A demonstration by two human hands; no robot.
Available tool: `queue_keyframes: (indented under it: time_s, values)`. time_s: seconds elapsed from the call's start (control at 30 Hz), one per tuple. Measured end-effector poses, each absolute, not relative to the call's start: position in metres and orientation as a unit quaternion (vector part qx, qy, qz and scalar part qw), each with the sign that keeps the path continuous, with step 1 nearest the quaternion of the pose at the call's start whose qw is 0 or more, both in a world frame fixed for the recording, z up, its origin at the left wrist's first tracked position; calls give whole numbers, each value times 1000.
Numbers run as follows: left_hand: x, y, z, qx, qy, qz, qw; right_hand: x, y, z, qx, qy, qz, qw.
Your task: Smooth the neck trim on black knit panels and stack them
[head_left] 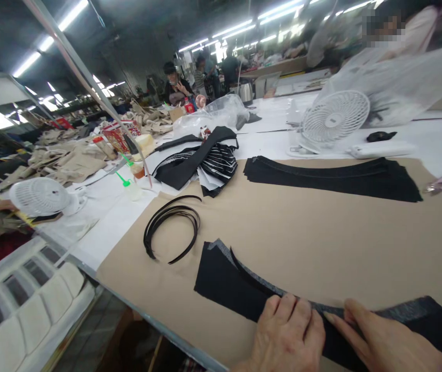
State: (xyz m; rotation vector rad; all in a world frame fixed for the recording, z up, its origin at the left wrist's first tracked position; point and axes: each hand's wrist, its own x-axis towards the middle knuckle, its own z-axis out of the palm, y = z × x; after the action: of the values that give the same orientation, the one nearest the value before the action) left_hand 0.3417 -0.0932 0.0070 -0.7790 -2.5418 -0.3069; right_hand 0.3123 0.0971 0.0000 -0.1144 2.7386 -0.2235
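Left hand (288,330), right hand (385,333) on black panel (224,287); coiled strips (148,235) near

- Black fabric piece (223,283): lying flat, long edge curved inward, grey margin exposed.
- Narrow black strip (239,267): bent along fabric piece's curved edge, one end unheld.

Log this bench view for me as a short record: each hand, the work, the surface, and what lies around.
Left hand: pressing on a curved black fabric piece with a grey edge
Right hand: touching the same piece, beside the left hand
Strip: narrow black strip running along the grey edge to the left hand
Surface: flat brown sheet, apparently paper
Farther left: loose coil of thin black strips
Beyond: layered stack of black fabric pieces
Behind that stack: round white plastic fan
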Motion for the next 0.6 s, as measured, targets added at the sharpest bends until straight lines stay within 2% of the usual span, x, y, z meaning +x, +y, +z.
queue_keyframes:
  time_s: [0.1,0.2,0.4,0.6]
  values:
    - [348,-84,4,-317,-907,-129,247,317,82,40,-13,979,-30,201]
    - [349,-87,-4,-333,-892,-131,275,317,64,68,-11,980,-34,194]
    - [336,-97,-27,-405,-861,-96,291,314,67,70,44,983,-51,171]
    - [343,-90,-21,-370,-895,-96,229,306,117,87,22,978,-92,184]
